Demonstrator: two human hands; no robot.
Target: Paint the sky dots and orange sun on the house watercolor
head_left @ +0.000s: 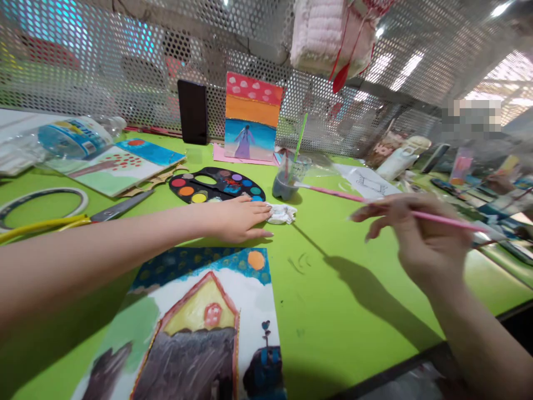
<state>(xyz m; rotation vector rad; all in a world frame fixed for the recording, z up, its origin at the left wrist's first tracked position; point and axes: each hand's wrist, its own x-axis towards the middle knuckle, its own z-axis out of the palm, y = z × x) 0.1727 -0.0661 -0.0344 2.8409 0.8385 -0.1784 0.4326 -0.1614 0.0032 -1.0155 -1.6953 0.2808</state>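
Note:
My left hand [239,219] lies with its fingers stretched out, the fingertips touching a crumpled white tissue [282,214]. Just behind that hand is a black paint palette [195,183] with several round colours. Between the fingers of my right hand [425,233] is a pink paintbrush [341,193], raised above the table, its tip pointing left toward a plastic cup [285,186] of grey water. A green stick stands in the cup. Nearest to me lies a painting [200,328] of a house, a tree and an orange sun; my left forearm crosses above its upper left part.
Scissors [120,206], a tape roll [79,201], a tree painting [112,166] and a plastic bottle [79,136] lie at left. A phone [192,113] and a sunset painting [253,119] lean on the perforated metal screen [145,66]. A paper [366,180] lies at right.

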